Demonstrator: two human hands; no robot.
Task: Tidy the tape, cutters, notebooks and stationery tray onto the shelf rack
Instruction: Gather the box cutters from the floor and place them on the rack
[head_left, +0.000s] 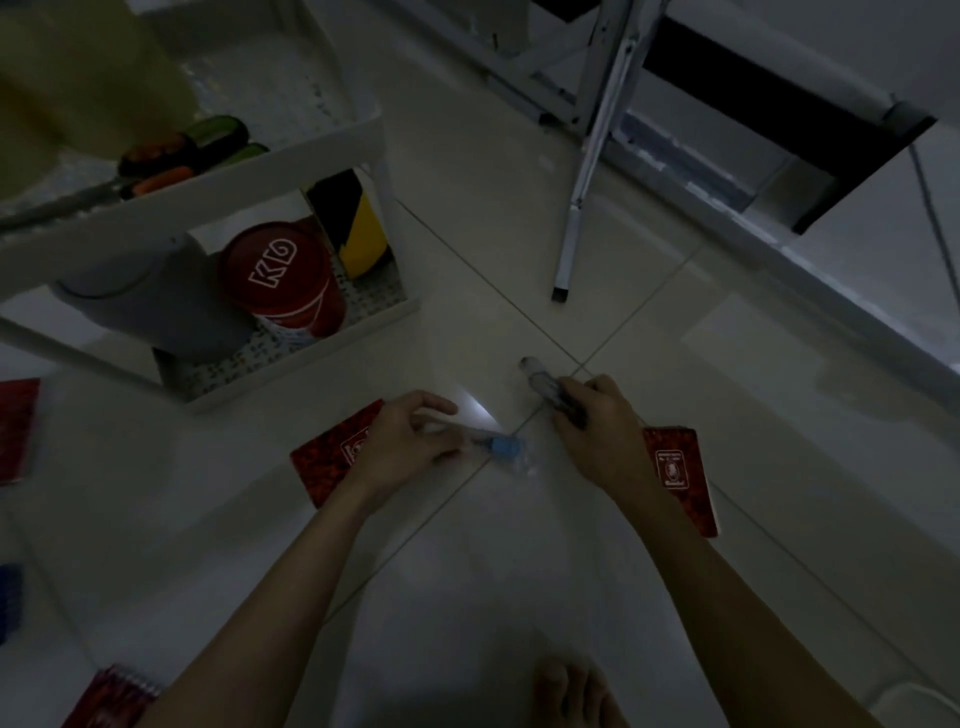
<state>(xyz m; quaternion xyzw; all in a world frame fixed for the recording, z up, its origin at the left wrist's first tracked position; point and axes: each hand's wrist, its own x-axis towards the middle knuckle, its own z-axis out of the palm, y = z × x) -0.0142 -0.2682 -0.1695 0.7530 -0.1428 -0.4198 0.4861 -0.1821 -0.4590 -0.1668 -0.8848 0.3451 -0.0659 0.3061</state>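
Two hands work low over the tiled floor (519, 234) in dim light. Left hand (410, 441) has fingers curled around a clear cutter with a blue end (506, 449), lying on the floor just beside a tile joint. Right hand (597, 431) grips a second clear cutter (540, 382), its tip poking out past the knuckles where the tile joints cross. Red notebook (324, 460) lies partly under the left hand; another red notebook (685, 475) lies partly under the right wrist. Third red notebook (15, 431) at the left edge of the floor, a spiral-bound one (111, 693) near the bottom left corner. White shelf rack (291, 156) stands on the floor up left: lower tier holds a red tin (283, 275), a grey cylinder (156, 301) and black-yellow tape (353, 228); top tier holds tools with orange and green handles (182, 150). Bare foot (571, 693) at bottom. Metal stand legs (582, 182) top right.
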